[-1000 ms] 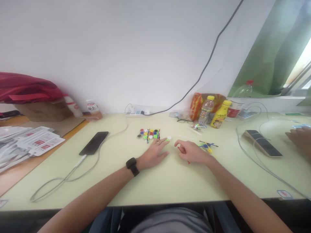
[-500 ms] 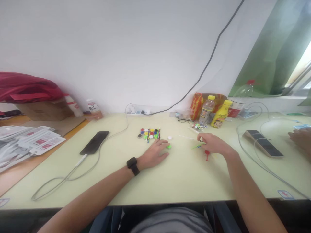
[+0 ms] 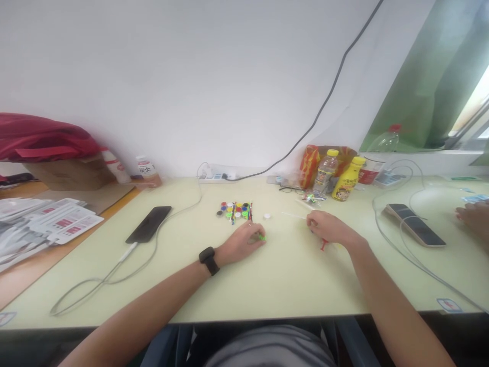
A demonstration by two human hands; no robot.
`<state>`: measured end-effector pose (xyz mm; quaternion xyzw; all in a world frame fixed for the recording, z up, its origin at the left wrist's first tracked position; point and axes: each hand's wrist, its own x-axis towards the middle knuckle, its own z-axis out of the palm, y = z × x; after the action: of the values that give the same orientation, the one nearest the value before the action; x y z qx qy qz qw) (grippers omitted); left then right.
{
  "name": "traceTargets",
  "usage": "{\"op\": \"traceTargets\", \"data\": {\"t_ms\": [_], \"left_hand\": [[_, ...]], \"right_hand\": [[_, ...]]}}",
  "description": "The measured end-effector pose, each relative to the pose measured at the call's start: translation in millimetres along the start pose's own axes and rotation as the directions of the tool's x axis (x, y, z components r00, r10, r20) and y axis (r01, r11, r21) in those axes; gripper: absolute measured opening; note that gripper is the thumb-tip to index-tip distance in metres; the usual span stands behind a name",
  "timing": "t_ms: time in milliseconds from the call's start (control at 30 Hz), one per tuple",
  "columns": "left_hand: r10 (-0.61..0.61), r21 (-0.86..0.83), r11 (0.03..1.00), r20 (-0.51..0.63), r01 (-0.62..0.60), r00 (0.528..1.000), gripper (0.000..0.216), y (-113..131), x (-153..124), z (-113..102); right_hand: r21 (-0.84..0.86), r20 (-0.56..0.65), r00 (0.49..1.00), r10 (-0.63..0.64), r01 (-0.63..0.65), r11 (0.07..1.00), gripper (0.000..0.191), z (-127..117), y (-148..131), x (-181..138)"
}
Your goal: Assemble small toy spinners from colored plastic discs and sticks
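My left hand (image 3: 242,241), with a black watch on its wrist, has its thumb and fingers closed on a small green disc (image 3: 262,237) at the table surface. Just beyond it lies a cluster of small coloured discs (image 3: 237,210), with several thin coloured sticks among them. A white disc (image 3: 267,216) sits apart, between the cluster and my right hand (image 3: 329,227). The fingers of that hand are pinched low over the table, and what they hold, if anything, is hidden. Under its palm a red plastic piece (image 3: 324,244) shows in part.
A phone (image 3: 148,225) with a white cable lies at left. Bottles, including a yellow one (image 3: 348,178), stand by the wall near a power strip (image 3: 212,176). At right are a dark slab-shaped device (image 3: 414,226), cables and another person's hand (image 3: 473,219).
My left fingers have closed from a loose spread onto the green disc, which has shifted slightly nearer. My right hand has moved a little left and lower, covering the small coloured pieces beneath it.
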<state>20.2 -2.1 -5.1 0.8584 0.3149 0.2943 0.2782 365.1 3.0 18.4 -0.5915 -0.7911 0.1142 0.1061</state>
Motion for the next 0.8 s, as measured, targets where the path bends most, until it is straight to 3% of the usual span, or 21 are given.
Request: {"op": "traceTargets", "data": {"t_ms": [233,367,533,800], "left_hand": [[-0.103,-0.221,0.971,-0.045,0.091,0.994,0.023,-5.7,5.4,2.4],[-0.178,-0.378,0.914,-0.058,0.143,0.982,0.033,-5.5,7.5,4.1],[-0.142,-0.403,0.909,-0.07,0.102,0.987,0.032,-0.4,7.8,3.1],[-0.077,-0.411,0.911,-0.077,0.039,0.994,0.028,6.8,7.7,1.2]], "right_hand": [[0.262,-0.272,0.947,-0.172,0.245,0.933,0.009,7.8,-46.3,4.8],[0.523,-0.312,0.928,-0.202,0.345,0.779,0.015,24.5,-85.6,5.6],[0.658,-0.298,0.915,-0.271,0.403,0.636,0.018,44.7,-114.5,2.6],[0.685,-0.298,0.93,-0.216,0.367,0.629,0.015,62.0,-114.6,7.9]]}}
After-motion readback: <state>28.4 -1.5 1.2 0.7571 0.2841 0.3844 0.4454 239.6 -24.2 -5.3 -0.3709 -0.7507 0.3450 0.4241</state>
